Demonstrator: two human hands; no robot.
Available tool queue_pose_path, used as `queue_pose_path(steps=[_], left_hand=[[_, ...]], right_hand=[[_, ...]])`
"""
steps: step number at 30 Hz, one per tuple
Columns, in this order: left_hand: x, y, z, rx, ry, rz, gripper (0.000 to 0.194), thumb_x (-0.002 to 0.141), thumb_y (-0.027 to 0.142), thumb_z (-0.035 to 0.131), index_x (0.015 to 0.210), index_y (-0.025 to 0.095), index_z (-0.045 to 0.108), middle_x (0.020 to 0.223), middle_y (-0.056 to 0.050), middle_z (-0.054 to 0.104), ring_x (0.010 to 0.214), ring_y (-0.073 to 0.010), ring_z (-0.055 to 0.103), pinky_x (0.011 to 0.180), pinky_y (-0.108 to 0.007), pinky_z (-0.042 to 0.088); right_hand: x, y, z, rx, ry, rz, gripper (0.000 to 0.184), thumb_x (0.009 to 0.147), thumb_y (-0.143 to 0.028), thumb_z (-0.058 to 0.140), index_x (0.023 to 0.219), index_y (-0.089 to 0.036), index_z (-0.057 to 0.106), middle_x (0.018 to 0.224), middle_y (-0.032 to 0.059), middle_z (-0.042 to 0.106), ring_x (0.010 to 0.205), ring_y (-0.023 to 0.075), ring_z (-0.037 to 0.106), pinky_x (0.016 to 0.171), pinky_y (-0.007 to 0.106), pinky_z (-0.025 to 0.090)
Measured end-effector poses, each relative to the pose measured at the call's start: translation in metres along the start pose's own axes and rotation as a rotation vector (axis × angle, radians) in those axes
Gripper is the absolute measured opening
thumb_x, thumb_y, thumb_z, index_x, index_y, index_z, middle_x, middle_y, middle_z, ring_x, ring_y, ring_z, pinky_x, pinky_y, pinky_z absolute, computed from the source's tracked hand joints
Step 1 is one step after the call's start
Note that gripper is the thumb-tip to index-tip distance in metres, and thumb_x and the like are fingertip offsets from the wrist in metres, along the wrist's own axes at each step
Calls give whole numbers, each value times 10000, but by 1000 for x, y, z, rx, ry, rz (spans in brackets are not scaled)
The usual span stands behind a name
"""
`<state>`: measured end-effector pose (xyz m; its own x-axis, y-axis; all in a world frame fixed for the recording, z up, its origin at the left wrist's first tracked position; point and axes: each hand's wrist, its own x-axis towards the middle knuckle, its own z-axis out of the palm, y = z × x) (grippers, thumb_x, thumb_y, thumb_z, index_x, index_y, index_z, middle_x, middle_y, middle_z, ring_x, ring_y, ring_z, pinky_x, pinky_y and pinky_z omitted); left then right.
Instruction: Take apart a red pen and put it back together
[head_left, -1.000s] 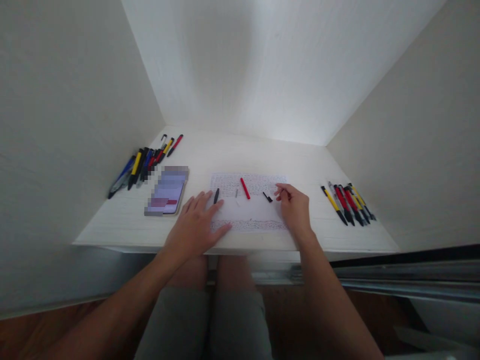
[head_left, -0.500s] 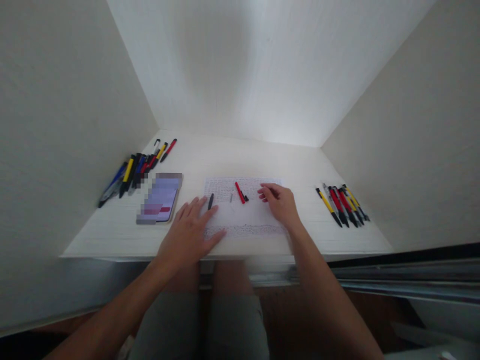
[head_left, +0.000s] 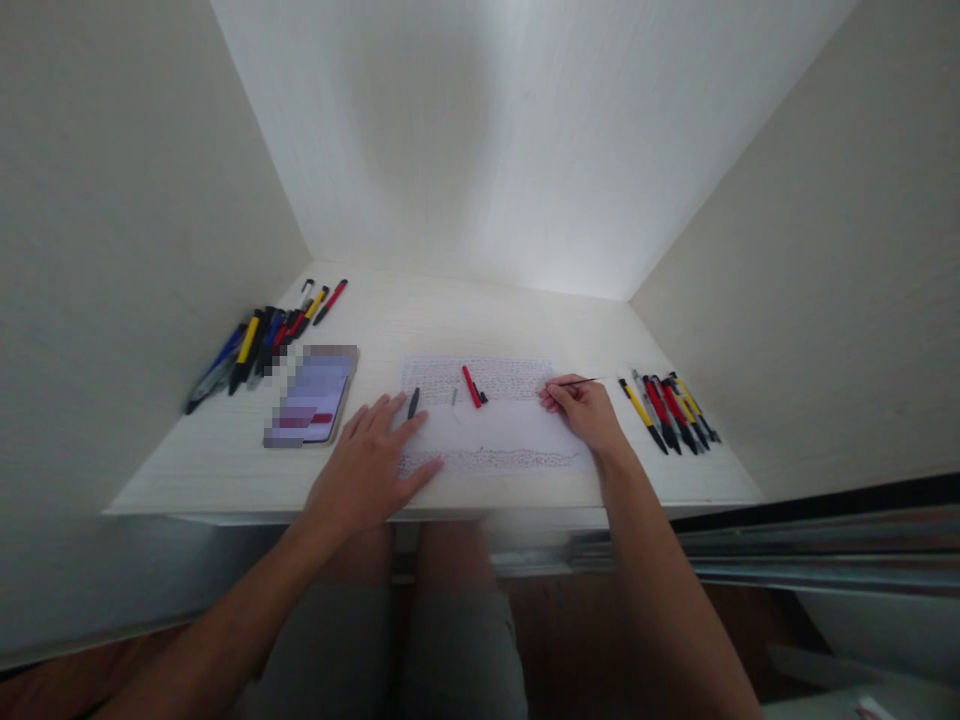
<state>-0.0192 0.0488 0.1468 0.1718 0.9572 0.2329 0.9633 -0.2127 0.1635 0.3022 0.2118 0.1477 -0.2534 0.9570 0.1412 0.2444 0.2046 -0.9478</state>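
In the head view, I see a person seated at a white table [head_left: 487,315] with a sheet of paper [head_left: 510,425] lying flat near its front edge. Dense handwriting runs across the upper part of the sheet and again along the lower part, too small for me to read.

The right hand [head_left: 589,412] is at the right side of the sheet, fingertips pinched narrow around a thin dark stick [head_left: 581,382], which slants up and to the right past the knuckles. The left hand [head_left: 365,465] lies palm down across the sheet's left edge, holding nothing that I can see. Its fingers are loosely spread, with the thumb set wide over the paper.

A dark tapered piece [head_left: 414,403] lies on the paper just beside the left fingers; I can't tell if they touch. On the upper half of the sheet there's a red tube [head_left: 471,386], tilted, with a small black piece [head_left: 482,397] close against its lower end. A small grey piece [head_left: 454,396] lies to the left of the tube.

A phone [head_left: 311,400] sits left of the left hand, its screen lit and partly blurred out. Beyond it, a row of mixed pens [head_left: 259,345] runs along the left wall [head_left: 150,300]. Another bunch of pens [head_left: 670,412], yellow, red and clear with dark tips, rests well to the right of the sheet.
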Motion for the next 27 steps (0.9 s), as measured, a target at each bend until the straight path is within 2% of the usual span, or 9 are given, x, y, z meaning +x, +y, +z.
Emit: queue_pose_path(steps=[7, 13, 20, 27], left_hand=[[3, 0, 0, -23, 0, -7, 644, 930, 658, 456, 1394, 220, 539, 1561, -140, 390, 1458, -366, 306, 1187, -601, 248], [2, 0, 1, -17, 7, -8, 636, 935, 641, 461, 1401, 213, 533, 1573, -142, 374, 1471, -360, 285, 1189, -599, 243], [1, 0, 0, 5, -5, -4, 672, 942, 649, 438, 1431, 195, 514, 1584, -145, 360, 1480, -357, 273, 1199, -580, 232], [0, -1, 1, -3, 18, 0, 671, 941, 653, 436, 1426, 198, 525, 1580, -154, 370, 1480, -354, 282, 1194, -577, 249]], right_hand=[[-1, 1, -9, -185, 5, -53, 266, 841, -407, 708, 899, -151, 751, 731, 73, 734, 649, 192, 660, 664, 329, 526], [6, 2, -9, -207, -17, -55, 219, 780, -348, 752, 883, -160, 709, 735, 69, 738, 667, 204, 681, 662, 329, 538], [2, 1, -5, -351, 44, -93, 184, 794, -329, 721, 870, -162, 731, 740, 64, 728, 653, 191, 647, 633, 319, 507], [0, -2, -5, -381, 50, -115, 186, 809, -327, 697, 887, -163, 735, 764, 67, 732, 666, 194, 638, 651, 325, 499]])
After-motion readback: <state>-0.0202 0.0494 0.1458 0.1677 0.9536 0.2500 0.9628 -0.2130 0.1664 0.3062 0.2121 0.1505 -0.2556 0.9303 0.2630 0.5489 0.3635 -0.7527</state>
